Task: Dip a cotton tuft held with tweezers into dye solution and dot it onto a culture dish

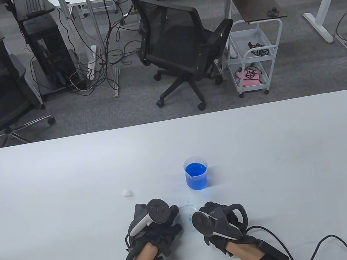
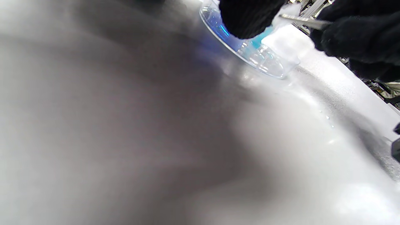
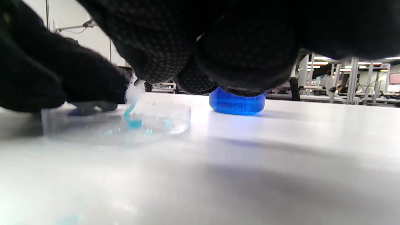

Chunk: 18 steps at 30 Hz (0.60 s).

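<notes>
A clear culture dish (image 1: 186,215) lies on the white table between my hands, with blue dots in it (image 3: 115,126). My left hand (image 1: 171,222) holds the dish at its left rim, one fingertip (image 2: 247,18) over the edge. My right hand (image 1: 210,217) pinches metal tweezers (image 2: 307,22). A white cotton tuft (image 3: 133,93) is clamped in the tweezers, and its blue-stained tip (image 3: 132,120) touches the dish floor. The beaker of blue dye (image 1: 196,173) stands just beyond the dish.
A spare white cotton piece (image 1: 126,192) lies on the table left of the beaker. Small blue spots (image 1: 187,199) mark the table between beaker and dish. Glove cables trail off the near edge. Office chairs and a cart stand beyond the far edge.
</notes>
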Available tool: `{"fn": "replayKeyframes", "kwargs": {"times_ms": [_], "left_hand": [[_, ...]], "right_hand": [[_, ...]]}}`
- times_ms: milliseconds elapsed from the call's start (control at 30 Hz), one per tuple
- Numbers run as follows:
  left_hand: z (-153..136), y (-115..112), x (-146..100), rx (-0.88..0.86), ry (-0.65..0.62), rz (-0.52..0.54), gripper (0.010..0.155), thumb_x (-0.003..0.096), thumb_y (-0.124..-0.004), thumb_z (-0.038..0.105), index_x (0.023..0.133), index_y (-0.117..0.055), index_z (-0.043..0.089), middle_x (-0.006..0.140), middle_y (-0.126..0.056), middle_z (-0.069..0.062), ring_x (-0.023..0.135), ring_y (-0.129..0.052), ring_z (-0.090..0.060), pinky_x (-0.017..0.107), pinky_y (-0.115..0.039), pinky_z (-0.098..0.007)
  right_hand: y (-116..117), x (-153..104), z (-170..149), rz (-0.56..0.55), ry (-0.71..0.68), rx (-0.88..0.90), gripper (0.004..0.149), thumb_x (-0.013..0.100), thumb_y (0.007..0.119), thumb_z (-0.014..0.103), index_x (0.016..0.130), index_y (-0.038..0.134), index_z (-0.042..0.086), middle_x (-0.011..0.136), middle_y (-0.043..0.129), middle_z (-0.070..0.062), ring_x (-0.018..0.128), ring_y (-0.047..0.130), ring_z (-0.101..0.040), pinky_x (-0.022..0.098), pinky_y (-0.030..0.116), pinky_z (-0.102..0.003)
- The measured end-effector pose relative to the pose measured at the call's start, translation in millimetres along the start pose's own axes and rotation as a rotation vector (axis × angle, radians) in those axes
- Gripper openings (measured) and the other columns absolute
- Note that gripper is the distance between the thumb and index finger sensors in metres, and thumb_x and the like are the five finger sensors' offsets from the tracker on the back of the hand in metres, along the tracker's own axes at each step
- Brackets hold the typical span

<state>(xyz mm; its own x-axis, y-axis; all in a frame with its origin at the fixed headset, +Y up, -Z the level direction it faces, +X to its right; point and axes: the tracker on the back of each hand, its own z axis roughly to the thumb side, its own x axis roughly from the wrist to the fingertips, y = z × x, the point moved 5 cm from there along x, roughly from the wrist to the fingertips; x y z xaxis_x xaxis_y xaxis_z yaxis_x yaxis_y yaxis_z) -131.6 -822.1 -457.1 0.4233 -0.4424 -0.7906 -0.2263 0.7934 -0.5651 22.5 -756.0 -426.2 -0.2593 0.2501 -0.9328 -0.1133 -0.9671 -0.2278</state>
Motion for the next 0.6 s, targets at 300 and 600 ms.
{"fn": "replayKeyframes", "kwargs": {"times_ms": [300, 600], "left_hand": [[0.0, 0.0, 0.0, 0.0, 0.0, 0.0, 0.067, 0.0637, -0.067, 0.038, 0.116, -0.028, 0.023, 0.121, -0.013, -0.028, 0.103, -0.012, -0.056, 0.065, -0.017, -0.077], [0.0, 0.0, 0.0, 0.0, 0.0, 0.0, 0.067, 0.0636, -0.067, 0.038, 0.116, -0.027, 0.024, 0.121, -0.013, -0.028, 0.103, -0.012, -0.056, 0.065, -0.017, -0.077]], "right_hand": [[-23.3, -0.6, -21.8, -0.068, 0.066, 0.042, 0.041, 0.028, 0.091, 0.029, 0.057, 0.102, 0.003, 0.06, 0.101, -0.023, 0.024, 0.1, -0.016, 0.012, 0.092, -0.034], [16.0, 1.0, -18.4, 0.045, 0.041, -0.038, 0.04, 0.028, 0.091, 0.03, 0.056, 0.103, 0.003, 0.059, 0.101, -0.023, 0.025, 0.1, -0.016, 0.012, 0.092, -0.033]]}}
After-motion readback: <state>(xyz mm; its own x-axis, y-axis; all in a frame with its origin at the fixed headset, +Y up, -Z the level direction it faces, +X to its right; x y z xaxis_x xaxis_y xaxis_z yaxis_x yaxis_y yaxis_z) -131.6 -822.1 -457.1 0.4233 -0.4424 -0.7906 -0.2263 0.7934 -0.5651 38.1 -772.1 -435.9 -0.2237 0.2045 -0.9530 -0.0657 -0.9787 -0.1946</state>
